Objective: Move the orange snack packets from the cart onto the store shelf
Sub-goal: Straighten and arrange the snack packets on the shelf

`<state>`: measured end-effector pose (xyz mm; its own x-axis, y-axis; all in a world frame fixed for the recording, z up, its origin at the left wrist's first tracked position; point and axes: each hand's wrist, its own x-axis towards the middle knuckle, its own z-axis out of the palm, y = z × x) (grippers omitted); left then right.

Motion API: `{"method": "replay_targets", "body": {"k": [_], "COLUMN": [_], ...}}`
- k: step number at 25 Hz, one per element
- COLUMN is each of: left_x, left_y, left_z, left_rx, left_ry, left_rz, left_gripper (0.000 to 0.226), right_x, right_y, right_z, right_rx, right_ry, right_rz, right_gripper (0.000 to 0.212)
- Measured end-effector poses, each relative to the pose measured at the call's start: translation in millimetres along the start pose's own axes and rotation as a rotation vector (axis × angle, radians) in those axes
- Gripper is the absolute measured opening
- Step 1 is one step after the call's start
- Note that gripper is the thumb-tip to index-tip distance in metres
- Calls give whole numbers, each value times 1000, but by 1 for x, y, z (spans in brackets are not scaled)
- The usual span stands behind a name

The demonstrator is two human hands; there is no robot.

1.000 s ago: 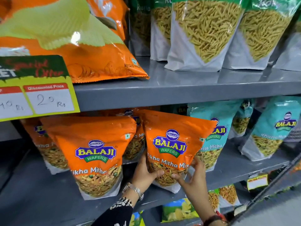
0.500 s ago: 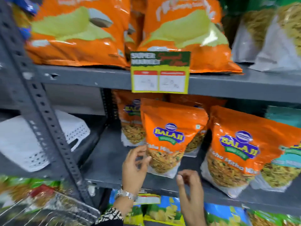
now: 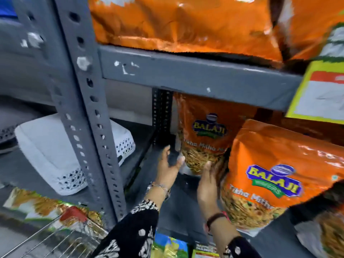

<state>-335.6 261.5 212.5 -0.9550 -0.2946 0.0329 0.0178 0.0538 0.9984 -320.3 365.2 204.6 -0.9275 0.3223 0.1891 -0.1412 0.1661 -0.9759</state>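
Note:
Two orange Balaji packets stand on the grey middle shelf (image 3: 178, 207). The rear packet (image 3: 206, 135) stands upright near the back left of the shelf. The front packet (image 3: 268, 174) is closer and to the right. My left hand (image 3: 168, 168) is open, fingers spread, just left of the rear packet's lower corner and holding nothing. My right hand (image 3: 209, 185) is open too, its fingertips touching the rear packet's bottom edge, beside the front packet's left side. At lower left, the wire cart (image 3: 55, 239) carries packets (image 3: 46, 207) that are blurred.
A perforated grey upright (image 3: 85, 116) stands left of my hands. Larger orange bags (image 3: 186, 23) fill the shelf above. A yellow price tag (image 3: 320, 94) hangs at right. A white perforated basket (image 3: 55, 155) lies on the neighbouring shelf. Colourful packets (image 3: 169, 246) sit on the shelf below.
The view swung left and closer. My hands left the front packet, reached deeper, and now flank the rear packet's bottom. The cart has come further into view at lower left.

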Motion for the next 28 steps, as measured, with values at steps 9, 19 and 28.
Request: {"method": "replay_targets", "body": {"k": [9, 19, 28], "left_x": [45, 56, 36], "left_y": [-23, -31, -22], "left_z": [15, 4, 7], "left_rx": [-118, -86, 127], "left_ry": [-122, -27, 80], "left_rz": [86, 62, 21], "left_gripper": [57, 60, 60], "right_x": [44, 44, 18], "right_y": [44, 49, 39], "right_z": [31, 31, 22], "right_rx": [35, 40, -126], "right_ry": [-47, -94, -250], "right_rz": [171, 64, -7], "right_gripper": [65, 65, 68]}}
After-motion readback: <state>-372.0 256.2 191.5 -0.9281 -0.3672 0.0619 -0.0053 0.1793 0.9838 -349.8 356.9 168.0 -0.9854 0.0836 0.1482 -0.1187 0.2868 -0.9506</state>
